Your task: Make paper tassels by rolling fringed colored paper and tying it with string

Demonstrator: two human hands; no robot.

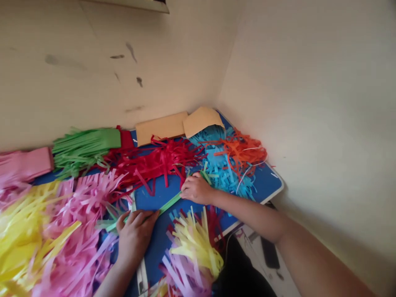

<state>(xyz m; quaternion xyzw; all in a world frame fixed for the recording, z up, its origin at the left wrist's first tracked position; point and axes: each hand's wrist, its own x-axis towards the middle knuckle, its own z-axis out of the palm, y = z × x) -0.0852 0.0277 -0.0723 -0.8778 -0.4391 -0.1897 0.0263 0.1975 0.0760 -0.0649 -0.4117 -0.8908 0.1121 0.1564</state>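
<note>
A narrow green paper strip [170, 203] stretches slantwise between my two hands, low over the blue tabletop [151, 194]. Closed round its near left end is my left hand [137, 229], with pale green fringe ends [111, 225] poking out beyond the fingers. My right hand [197, 189] grips the far end, its fingers curled, and more green fringe [206, 176] sticks out past it. The fingertips of both hands are partly hidden. Close to my body lies a bundle of yellow and lilac fringe [193, 243], below the strip.
Pink fringe [80, 239] and yellow fringe [21, 235] heap up at the left. Green fringe [86, 144], red fringe [163, 156], blue fringe [221, 165] and orange fringe [246, 148] line the back. Brown card pieces [162, 127] rest against the wall. A dark phone [270, 251] lies at lower right.
</note>
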